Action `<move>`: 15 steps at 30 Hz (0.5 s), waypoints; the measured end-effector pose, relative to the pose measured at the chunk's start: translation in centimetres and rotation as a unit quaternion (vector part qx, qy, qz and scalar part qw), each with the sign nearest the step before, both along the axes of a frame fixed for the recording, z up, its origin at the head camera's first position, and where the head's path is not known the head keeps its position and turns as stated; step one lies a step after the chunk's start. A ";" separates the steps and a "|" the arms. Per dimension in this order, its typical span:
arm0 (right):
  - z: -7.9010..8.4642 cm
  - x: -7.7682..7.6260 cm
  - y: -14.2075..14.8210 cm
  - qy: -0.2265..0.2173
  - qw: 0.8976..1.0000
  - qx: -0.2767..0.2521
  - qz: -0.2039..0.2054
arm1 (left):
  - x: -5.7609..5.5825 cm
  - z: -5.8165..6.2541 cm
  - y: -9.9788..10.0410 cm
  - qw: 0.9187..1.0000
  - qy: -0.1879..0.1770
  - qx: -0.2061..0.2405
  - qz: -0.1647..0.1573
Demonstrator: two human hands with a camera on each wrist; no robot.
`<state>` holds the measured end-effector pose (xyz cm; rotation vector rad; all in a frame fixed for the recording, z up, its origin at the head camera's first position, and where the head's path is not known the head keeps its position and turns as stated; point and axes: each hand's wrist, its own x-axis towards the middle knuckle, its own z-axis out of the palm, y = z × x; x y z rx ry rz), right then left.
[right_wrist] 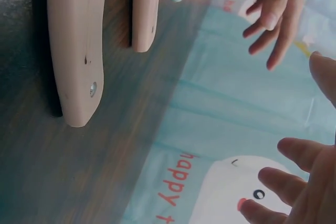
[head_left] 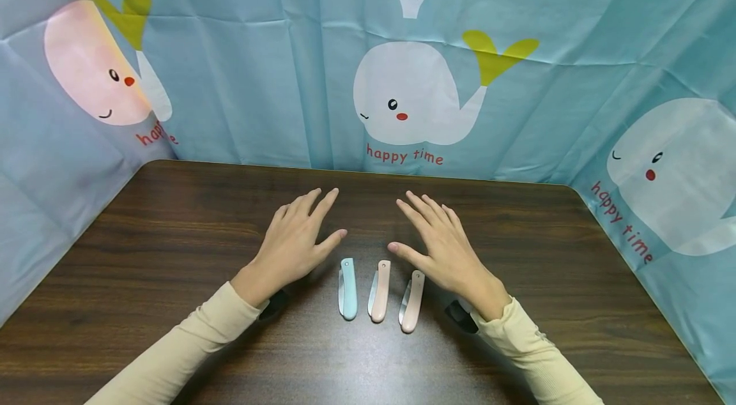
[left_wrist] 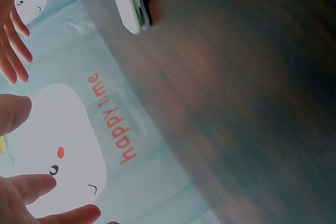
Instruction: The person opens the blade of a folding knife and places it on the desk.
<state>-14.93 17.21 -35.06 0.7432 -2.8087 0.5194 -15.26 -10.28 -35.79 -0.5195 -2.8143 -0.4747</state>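
Three folding knives lie in a row in the head view, each with a strip of blade showing along its left side. The leftmost has a light blue handle [head_left: 349, 293]; the middle pink knife [head_left: 380, 293] and the right pink knife [head_left: 413, 303] are alike. My left hand [head_left: 293, 245] is spread beyond and left of the blue knife, holding nothing. Opposite it, my right hand [head_left: 443, 248] has its fingers extended above and right of the right pink knife, also holding nothing. The right wrist view shows that pink handle [right_wrist: 76, 51] close up, apart from the fingers.
The knives lie on a dark wood-grain table [head_left: 172, 252]. Behind it and along both sides hangs a light blue curtain [head_left: 241, 85] printed with whales. Black bands [head_left: 462, 315] sit under the wrists, by the cream sleeves [head_left: 190, 341].
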 end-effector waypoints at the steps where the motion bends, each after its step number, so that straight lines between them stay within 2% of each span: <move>1: 0.0 0.1 0.1 0.000 1.000 0.000 0.000 | 0.1 0.0 0.1 1.000 0.000 0.000 -0.003; 9: -0.2 0.9 1.1 -0.024 1.000 -0.014 -0.005 | 1.1 0.0 1.0 1.000 0.002 -0.002 -0.027; 15: -0.4 1.1 2.0 -0.037 0.999 -0.019 -0.008 | 1.7 -0.1 1.5 0.999 0.007 0.014 -0.051</move>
